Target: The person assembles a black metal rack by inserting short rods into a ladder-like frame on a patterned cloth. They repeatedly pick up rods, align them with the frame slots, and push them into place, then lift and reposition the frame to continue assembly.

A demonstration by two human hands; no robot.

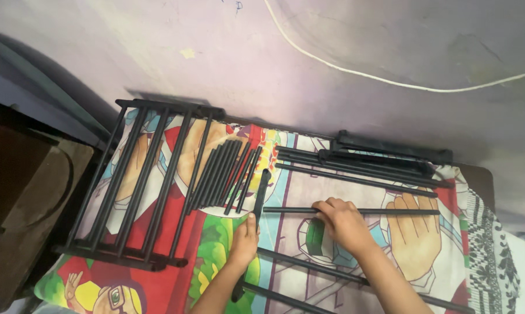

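Note:
My left hand (244, 239) grips a black connector bar (262, 192) that lies lengthwise on a colourful cartoon bedsheet (216, 244). My right hand (343, 222) rests on a thin black rod (390, 211) whose left end meets that bar. Two more black rods (309, 264) run out from the bar lower down, passing under my right forearm.
An assembled black rack shelf (137, 186) lies at the left. A bundle of several loose black rods (224, 174) sits beside it. More rods and black end pieces (384, 160) lie by the purple wall (332, 87), where a white cable (390, 81) hangs. Dark wooden furniture (24, 192) stands at the far left.

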